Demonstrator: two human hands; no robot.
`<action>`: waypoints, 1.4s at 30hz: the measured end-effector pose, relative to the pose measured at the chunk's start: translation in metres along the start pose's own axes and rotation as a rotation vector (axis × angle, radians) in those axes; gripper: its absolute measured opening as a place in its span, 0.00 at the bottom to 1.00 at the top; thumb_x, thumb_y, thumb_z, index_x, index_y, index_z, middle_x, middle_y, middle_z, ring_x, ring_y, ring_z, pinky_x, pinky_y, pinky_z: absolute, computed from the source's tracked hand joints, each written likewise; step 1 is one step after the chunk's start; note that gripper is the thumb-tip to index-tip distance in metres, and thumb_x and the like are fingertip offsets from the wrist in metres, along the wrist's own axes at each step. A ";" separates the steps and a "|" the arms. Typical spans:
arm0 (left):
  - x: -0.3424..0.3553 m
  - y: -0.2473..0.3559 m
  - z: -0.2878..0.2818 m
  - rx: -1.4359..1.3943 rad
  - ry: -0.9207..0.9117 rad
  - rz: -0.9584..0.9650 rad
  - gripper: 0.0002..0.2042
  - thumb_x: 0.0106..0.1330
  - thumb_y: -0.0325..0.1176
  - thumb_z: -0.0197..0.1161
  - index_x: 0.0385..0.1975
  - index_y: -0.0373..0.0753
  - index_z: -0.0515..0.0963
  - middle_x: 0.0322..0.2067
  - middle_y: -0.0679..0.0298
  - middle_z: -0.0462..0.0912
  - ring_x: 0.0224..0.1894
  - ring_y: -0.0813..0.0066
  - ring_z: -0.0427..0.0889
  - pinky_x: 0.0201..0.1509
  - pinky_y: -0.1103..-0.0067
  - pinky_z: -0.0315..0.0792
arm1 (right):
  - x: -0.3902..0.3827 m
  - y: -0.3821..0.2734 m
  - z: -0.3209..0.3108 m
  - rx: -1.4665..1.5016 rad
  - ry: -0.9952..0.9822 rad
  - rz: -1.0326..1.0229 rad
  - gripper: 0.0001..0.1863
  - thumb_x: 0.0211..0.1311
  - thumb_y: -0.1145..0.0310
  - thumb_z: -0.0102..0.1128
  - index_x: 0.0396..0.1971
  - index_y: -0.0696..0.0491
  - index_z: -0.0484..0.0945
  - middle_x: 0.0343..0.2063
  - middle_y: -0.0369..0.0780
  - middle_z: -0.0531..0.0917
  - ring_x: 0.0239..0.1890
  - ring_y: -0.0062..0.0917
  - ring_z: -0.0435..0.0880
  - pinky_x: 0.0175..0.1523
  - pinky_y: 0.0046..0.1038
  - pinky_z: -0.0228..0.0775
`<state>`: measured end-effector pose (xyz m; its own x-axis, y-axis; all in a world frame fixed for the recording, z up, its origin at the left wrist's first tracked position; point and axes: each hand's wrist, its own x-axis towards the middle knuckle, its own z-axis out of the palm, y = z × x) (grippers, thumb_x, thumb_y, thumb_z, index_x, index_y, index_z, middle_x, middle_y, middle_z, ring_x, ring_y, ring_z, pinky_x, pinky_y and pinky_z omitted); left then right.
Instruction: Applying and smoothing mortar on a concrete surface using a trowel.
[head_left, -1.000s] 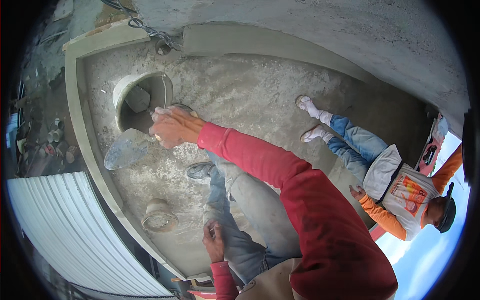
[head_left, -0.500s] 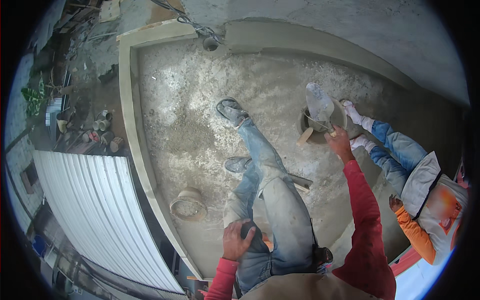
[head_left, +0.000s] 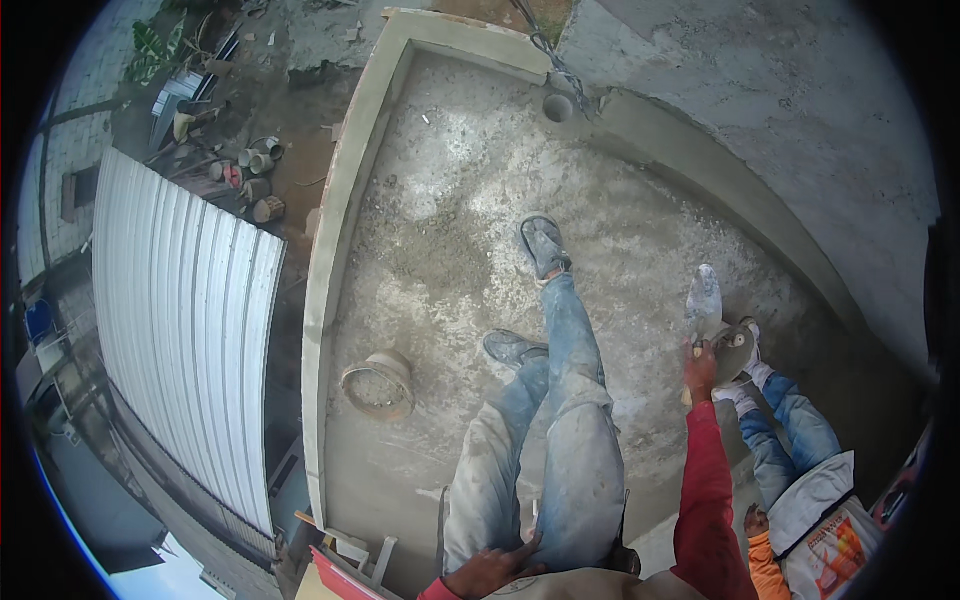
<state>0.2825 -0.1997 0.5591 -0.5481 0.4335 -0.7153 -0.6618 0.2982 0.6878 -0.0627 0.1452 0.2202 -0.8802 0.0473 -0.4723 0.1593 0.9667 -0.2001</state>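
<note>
My right hand (head_left: 700,370), on a red-sleeved arm stretched forward, is closed on the handle of a pointing trowel (head_left: 705,303). Its broad blade is smeared pale grey and points away from me. Just right of the hand is a dark bucket (head_left: 736,358), partly hidden by the hand and by a person's feet. My left hand (head_left: 493,572) rests on my lap at the lower edge, fingers stretched over the trouser cloth, holding nothing. My legs in dusty jeans reach out ahead onto the rough cement floor (head_left: 440,240).
A grey mortar-stained bucket (head_left: 380,385) stands left of my legs. A low plastered curb (head_left: 335,240) borders the floor, with corrugated metal sheeting (head_left: 185,340) beyond it. Near the far curb are a round hole (head_left: 558,108) and cables (head_left: 560,65). Another person (head_left: 815,510) sits at right.
My view has swung, so the floor and curb appear shifted right. The trowel has moved from over the bucket to its left side. My left hand has slid from the knee to my lap.
</note>
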 end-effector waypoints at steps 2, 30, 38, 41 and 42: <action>0.008 0.015 -0.014 -0.103 -0.205 -0.160 0.24 0.77 0.39 0.55 0.72 0.51 0.66 0.56 0.47 0.81 0.41 0.58 0.89 0.48 0.65 0.83 | 0.004 -0.072 0.001 0.056 -0.153 -0.022 0.23 0.72 0.51 0.56 0.49 0.56 0.77 0.42 0.58 0.84 0.47 0.59 0.82 0.50 0.49 0.73; 0.205 -0.250 -0.271 0.053 0.827 -0.033 0.29 0.69 0.47 0.66 0.65 0.38 0.72 0.43 0.52 0.85 0.42 0.54 0.86 0.48 0.68 0.79 | 0.279 -0.502 0.279 -0.170 0.170 -1.174 0.15 0.74 0.60 0.56 0.47 0.55 0.68 0.26 0.59 0.83 0.32 0.60 0.83 0.34 0.54 0.74; 0.187 -0.237 -0.220 0.260 1.120 0.027 0.29 0.69 0.47 0.65 0.66 0.38 0.72 0.42 0.52 0.85 0.40 0.55 0.86 0.46 0.69 0.78 | 0.209 -0.519 0.345 -0.306 -0.140 -1.308 0.16 0.74 0.59 0.52 0.48 0.56 0.66 0.28 0.60 0.83 0.36 0.62 0.83 0.42 0.60 0.72; 0.174 -0.237 -0.202 0.014 1.004 0.171 0.29 0.68 0.46 0.66 0.66 0.38 0.72 0.43 0.52 0.86 0.40 0.54 0.86 0.47 0.68 0.78 | 0.174 -0.497 0.326 -0.319 -0.280 -1.410 0.16 0.74 0.59 0.54 0.49 0.56 0.66 0.28 0.60 0.83 0.36 0.62 0.83 0.42 0.60 0.72; 0.171 -0.243 -0.195 0.000 1.037 0.099 0.30 0.68 0.45 0.66 0.66 0.37 0.72 0.44 0.51 0.85 0.41 0.53 0.85 0.48 0.68 0.78 | 0.173 -0.495 0.319 -0.275 -0.343 -1.481 0.16 0.73 0.59 0.55 0.49 0.55 0.67 0.28 0.60 0.83 0.36 0.62 0.83 0.41 0.59 0.72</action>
<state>0.2497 -0.3638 0.2454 -0.7709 -0.4870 -0.4105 -0.5896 0.3016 0.7493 -0.1513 -0.4053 -0.0360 -0.0230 -0.9842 -0.1756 -0.8525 0.1111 -0.5108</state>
